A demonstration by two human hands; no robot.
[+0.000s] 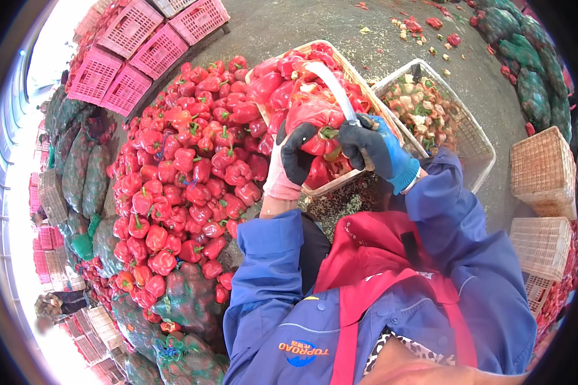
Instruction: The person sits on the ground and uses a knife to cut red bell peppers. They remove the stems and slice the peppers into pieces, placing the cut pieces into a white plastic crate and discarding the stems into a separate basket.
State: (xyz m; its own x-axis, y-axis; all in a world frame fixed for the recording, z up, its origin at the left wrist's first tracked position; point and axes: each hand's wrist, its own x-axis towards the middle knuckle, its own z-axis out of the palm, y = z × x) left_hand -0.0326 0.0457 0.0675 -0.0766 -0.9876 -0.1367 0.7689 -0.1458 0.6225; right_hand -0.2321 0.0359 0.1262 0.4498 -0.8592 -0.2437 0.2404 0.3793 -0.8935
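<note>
My left hand (296, 156), in a pink glove with dark palm and fingers, holds a red bell pepper (318, 137) with its stem end towards me. My right hand (378, 147), in a blue and black glove, grips the handle of a curved knife (334, 86) beside the pepper's stem. The knife's pale blade points up and away over the pepper. Below both hands stands a cream plastic crate (368, 94) filled with red peppers, many of them cut open. The knife's handle is mostly hidden by my right fingers.
Whole red peppers (183, 183) lie heaped at the left, with mesh sacks (188, 298) below them. A second crate (472, 108) at the right holds pepper cores and scraps. Pink crates (159, 48) are stacked at the upper left, woven-look crates (542, 168) at the far right. Scraps litter the floor.
</note>
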